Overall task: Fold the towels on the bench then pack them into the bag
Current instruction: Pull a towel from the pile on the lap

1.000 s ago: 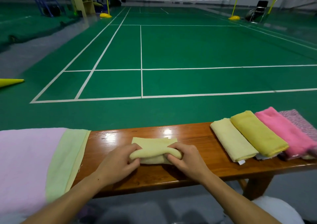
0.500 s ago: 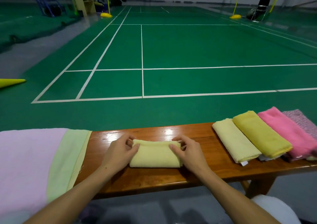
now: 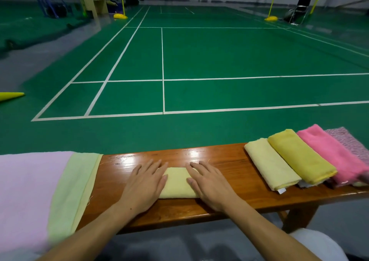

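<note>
One head-worn wide-angle view — forward and down, close over the bench [image 3: 229, 196], court beyond.

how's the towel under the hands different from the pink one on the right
The towel under the hands is pale yellow; the pink towel is bright pink. The yellow one is a short, squarish fold square to the bench edge; the pink is a longer strip lying at an angle. Both hands press the yellow one; the pink lies untouched, overlapping its neighbours. Both are folded.

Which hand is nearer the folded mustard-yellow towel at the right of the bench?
Right. The right hand lies flat on the pale yellow towel, closer to the mustard-yellow towel; the left hand lies farther left.
</note>
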The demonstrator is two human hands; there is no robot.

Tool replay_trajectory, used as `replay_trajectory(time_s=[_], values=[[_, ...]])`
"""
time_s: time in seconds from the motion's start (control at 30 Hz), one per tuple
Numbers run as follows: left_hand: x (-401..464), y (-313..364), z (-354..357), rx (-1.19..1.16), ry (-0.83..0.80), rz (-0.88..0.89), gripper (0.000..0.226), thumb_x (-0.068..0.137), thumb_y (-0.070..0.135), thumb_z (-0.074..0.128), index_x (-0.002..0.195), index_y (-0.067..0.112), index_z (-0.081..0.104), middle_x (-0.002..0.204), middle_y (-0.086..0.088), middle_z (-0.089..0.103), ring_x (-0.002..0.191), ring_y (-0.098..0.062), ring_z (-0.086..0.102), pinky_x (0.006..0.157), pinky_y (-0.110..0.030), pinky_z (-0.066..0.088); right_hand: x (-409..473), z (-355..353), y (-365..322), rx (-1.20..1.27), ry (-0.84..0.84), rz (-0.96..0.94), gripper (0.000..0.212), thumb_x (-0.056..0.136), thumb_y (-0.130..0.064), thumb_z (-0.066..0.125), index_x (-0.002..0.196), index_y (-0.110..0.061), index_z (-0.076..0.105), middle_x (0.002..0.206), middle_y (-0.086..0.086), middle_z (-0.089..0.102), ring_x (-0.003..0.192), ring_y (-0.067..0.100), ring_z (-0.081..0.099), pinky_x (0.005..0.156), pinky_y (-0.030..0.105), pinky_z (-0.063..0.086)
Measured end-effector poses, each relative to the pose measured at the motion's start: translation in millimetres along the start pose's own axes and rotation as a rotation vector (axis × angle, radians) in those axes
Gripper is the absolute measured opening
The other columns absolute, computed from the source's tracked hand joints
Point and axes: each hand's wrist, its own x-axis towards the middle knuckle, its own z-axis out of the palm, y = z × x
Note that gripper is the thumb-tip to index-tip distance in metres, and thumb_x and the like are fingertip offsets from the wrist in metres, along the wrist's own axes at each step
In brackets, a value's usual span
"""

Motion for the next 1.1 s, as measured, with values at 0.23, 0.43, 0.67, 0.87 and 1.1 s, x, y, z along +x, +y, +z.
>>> replay_trajectory(time_s=[0.23, 0.43, 0.67, 0.87, 1.1], values=[[8, -10, -25, -0.224, -0.049, -0.314, 0.051, 0.086, 0.078, 0.057, 0.111, 0.034, 0.053, 0.097, 0.016, 0.063, 0.091, -0.01, 0.061, 0.07, -0.032, 0.05, 4, -9, 5, -0.042, -0.023, 0.051, 0.058, 0.104, -0.063, 0.037, 0.155, -0.034, 0.039, 0.142, -0.001, 0.053, 0.123, 0.022, 0.046, 0.1, 0.04, 0.045], [18, -12, -27, -0.453, -0.14, -0.371, 0.05, 0.086, 0.065, 0.07, 0.073, 0.021, 0.05, 0.069, 0.008, 0.052, 0.062, -0.011, 0.047, 0.056, -0.032, 0.033, 8, -9, 0, 0.027, -0.043, 0.144, 0.069, 0.096, -0.07, 0.046, 0.152, -0.031, 0.043, 0.139, -0.001, 0.054, 0.124, 0.021, 0.047, 0.102, 0.041, 0.044], [17, -8, -39, -0.638, -0.008, -0.135, 0.033, 0.088, 0.056, 0.073, 0.094, 0.029, 0.055, 0.089, 0.011, 0.068, 0.079, -0.004, 0.063, 0.066, -0.036, 0.054, 9, -9, 1, 0.242, 0.012, 0.139, 0.08, 0.083, -0.076, 0.058, 0.15, -0.036, 0.042, 0.137, -0.005, 0.043, 0.123, 0.014, 0.039, 0.103, 0.037, 0.044], [17, -1, -52, -0.784, 0.157, -0.045, 0.023, 0.088, 0.034, 0.082, 0.102, 0.028, 0.064, 0.096, 0.015, 0.073, 0.091, -0.005, 0.07, 0.074, -0.042, 0.062, 17, -11, -4, 0.679, -0.026, 0.093, 0.084, 0.074, -0.064, 0.083, 0.144, -0.035, 0.047, 0.133, -0.017, 0.062, 0.116, -0.001, 0.061, 0.097, 0.036, 0.057], [19, -1, -50, -0.924, 0.218, -0.323, 0.035, 0.085, 0.051, 0.081, 0.097, 0.022, 0.064, 0.086, 0.004, 0.075, 0.081, -0.016, 0.072, 0.067, -0.049, 0.062, 5, -22, 9, 0.782, 0.05, 0.084, 0.064, 0.084, -0.047, 0.083, 0.138, -0.037, 0.05, 0.122, -0.015, 0.062, 0.108, 0.003, 0.063, 0.087, 0.034, 0.059]])
